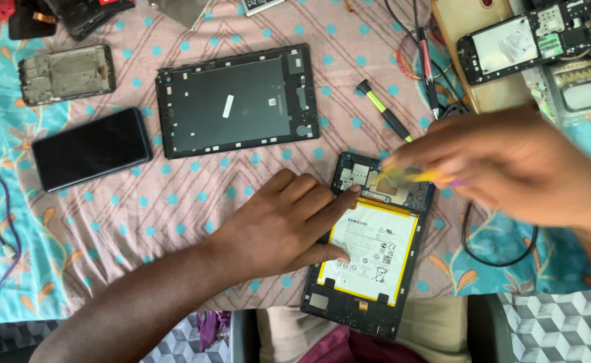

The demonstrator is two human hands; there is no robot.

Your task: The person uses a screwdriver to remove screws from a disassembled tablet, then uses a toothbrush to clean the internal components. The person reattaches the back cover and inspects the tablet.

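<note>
The opened tablet (pixel 369 262) lies face down at the cloth's five o'clock edge, white yellow-bordered battery exposed, top end tilted toward one o'clock. A blurred yellow tool (pixel 419 176) crosses its circuit board.

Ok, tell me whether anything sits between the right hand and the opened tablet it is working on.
Nothing visible does. The right hand hangs blurred over the top end of the opened tablet, pinching a thin yellowish tool at the circuit board. The left hand presses flat on the tablet's left edge, beside that spot, not in it.
</note>
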